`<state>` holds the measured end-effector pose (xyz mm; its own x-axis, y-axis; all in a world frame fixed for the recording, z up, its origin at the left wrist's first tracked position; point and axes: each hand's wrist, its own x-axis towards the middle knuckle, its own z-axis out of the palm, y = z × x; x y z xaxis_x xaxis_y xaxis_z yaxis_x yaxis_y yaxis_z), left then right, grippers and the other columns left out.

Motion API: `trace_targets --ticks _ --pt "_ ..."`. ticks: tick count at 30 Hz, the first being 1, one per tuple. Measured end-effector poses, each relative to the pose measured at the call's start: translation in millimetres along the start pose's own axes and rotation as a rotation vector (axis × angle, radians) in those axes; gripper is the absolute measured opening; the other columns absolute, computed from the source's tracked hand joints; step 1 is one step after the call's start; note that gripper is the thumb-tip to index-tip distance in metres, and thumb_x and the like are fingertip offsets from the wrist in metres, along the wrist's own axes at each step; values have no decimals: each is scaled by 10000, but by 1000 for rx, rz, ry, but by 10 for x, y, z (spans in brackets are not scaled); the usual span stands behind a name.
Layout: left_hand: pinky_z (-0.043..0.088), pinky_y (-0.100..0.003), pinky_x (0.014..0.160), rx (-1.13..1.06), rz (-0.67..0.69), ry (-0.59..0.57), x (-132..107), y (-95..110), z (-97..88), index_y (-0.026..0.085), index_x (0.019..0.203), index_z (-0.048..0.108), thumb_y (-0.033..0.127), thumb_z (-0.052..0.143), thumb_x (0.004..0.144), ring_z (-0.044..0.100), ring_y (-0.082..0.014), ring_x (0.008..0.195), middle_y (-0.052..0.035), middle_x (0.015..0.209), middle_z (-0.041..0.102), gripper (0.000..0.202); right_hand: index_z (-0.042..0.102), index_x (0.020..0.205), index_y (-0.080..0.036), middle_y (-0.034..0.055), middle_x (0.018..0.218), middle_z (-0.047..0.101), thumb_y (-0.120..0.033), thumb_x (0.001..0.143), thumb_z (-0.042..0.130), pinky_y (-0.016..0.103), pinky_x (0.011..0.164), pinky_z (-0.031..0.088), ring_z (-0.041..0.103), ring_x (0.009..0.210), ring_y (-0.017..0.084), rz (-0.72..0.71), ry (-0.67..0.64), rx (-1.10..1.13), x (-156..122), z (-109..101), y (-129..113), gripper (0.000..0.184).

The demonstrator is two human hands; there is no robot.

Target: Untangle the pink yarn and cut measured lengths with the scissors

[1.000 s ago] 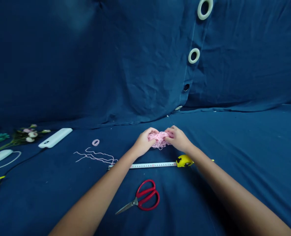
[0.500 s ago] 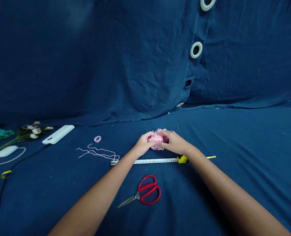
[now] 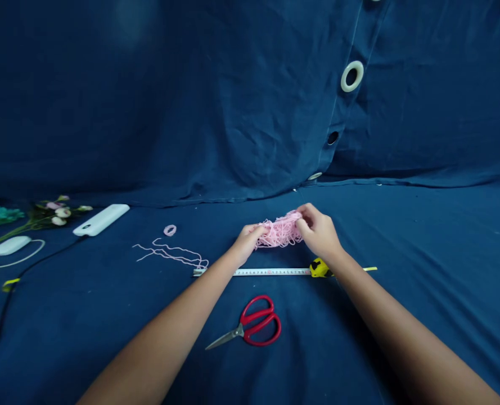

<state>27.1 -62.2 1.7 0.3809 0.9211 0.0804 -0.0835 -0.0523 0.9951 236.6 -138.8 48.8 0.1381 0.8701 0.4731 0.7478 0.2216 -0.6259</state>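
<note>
Both my hands grip a tangled bunch of pink yarn (image 3: 280, 232) just above a dark blue cloth. My left hand (image 3: 246, 243) pinches its left end with closed fingers. My right hand (image 3: 320, 233) is closed round its right end, and the yarn is stretched between them. Just in front of the hands lies a yellow tape measure (image 3: 319, 268) with its white tape (image 3: 258, 272) pulled out to the left. Red-handled scissors (image 3: 253, 328) lie nearer to me, blades pointing left.
Loose pink yarn strands (image 3: 171, 255) and a small pink yarn loop (image 3: 170, 230) lie to the left. Further left are a white flat device (image 3: 101, 219), artificial flowers (image 3: 43, 215), a white gadget with a cord (image 3: 10, 246) and a black cable (image 3: 0, 315). A blue curtain with white eyelets (image 3: 351, 76) hangs behind.
My hands have drawn apart, pulling the bunched yarn out wider between them, and my right hand has lifted slightly. The view has shifted a little downward.
</note>
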Motion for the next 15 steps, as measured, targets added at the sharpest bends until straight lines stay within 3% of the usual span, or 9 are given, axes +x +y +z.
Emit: trace_targets --ticks 3,5,7,10,12,15 --pt "528 -317 797 16 3 -102 -22 9 2 151 944 788 386 781 785 689 -218 846 -58 899 775 284 595 1456 -276 70 1358 716 -316 939 595 326 940 510 688 1155 241 -201 -279 -31 -19 46 2 518" --pt "528 -308 791 52 34 -126 -35 17 0 167 1035 773 354 802 768 686 -215 865 -44 940 766 328 576 1489 -271 99 1384 704 -306 905 663 342 951 505 680 1183 269 -219 -353 -171 -27 78 9 591" --pt "509 -279 752 75 51 -112 -36 25 -1 181 1020 744 323 786 774 664 -191 828 -19 911 735 288 656 1366 -261 90 1174 775 -253 892 657 311 830 497 717 1001 253 -143 -327 -283 -25 91 18 474" --pt "474 -246 723 30 50 -45 -12 28 3 192 940 688 313 738 809 624 -157 783 12 851 675 185 708 1149 -257 31 892 765 -227 892 620 277 686 434 686 780 215 -52 -196 -280 -12 63 14 274" --pt "470 -243 739 -38 60 36 15 13 2 203 925 655 351 714 848 616 -155 800 15 854 653 177 707 1127 -253 17 840 746 -258 919 594 278 659 425 666 729 206 -32 -80 -209 -7 26 -5 237" --pt "462 -247 744 -90 84 187 56 -25 -11 224 926 596 446 645 930 587 -153 795 22 844 612 227 720 1218 -237 52 992 774 -273 989 495 297 759 489 693 837 216 -79 50 -79 -15 -26 -39 323"
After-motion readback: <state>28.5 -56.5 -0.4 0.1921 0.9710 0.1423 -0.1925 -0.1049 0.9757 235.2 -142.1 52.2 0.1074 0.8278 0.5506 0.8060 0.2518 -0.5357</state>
